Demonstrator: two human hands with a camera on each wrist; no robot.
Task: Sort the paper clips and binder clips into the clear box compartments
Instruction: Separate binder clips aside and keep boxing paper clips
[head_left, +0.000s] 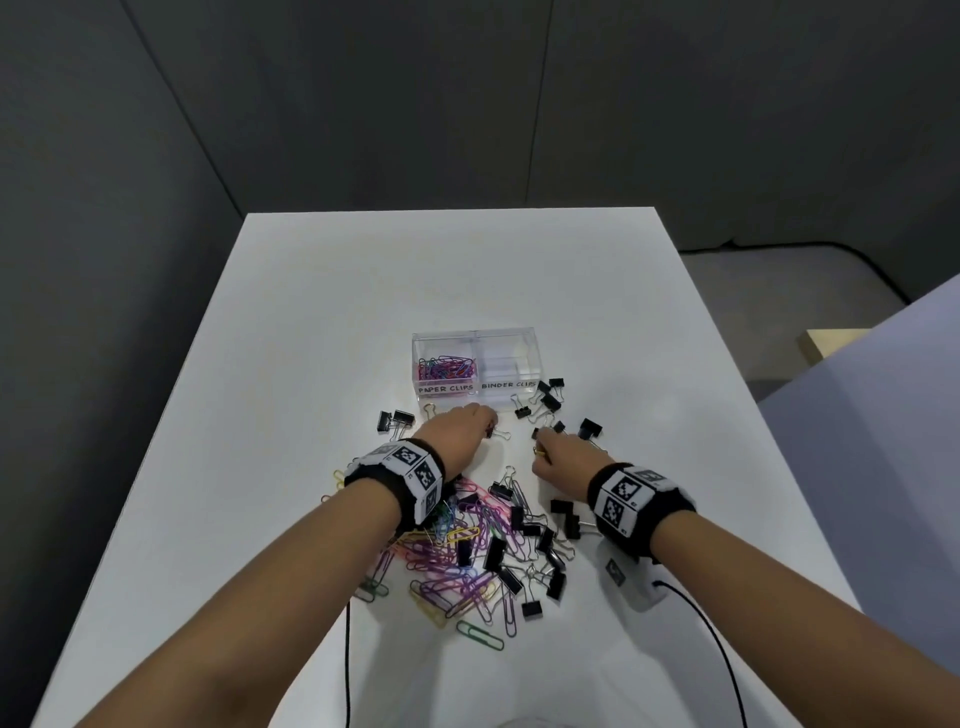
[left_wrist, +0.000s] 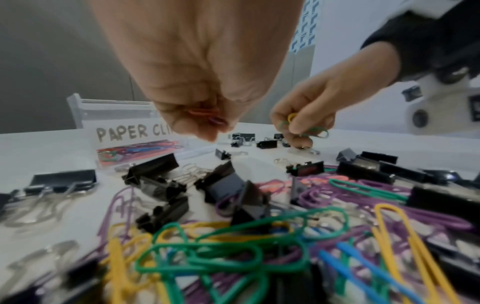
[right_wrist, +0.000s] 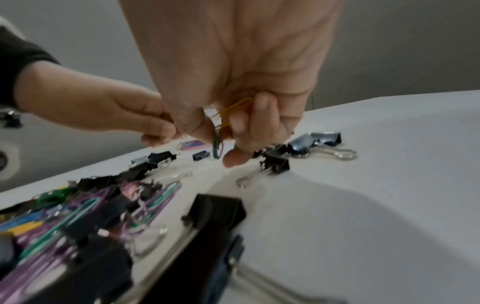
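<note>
Fingers of the left hand (left_wrist: 192, 86) pinch orange and purple paper clips (left_wrist: 207, 117), while the right hand (left_wrist: 306, 115) clamps yellow and green ones (right_wrist: 221, 131), hanging lengthwise downward. The clear box (head_left: 475, 364) lies just ahead, long side facing them; its paper-clip compartment (head_left: 445, 366) is nearer the left hand.

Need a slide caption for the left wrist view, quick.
Left hand pinches paper clips near the box, right hand grips more, above the mixed pile.
</note>
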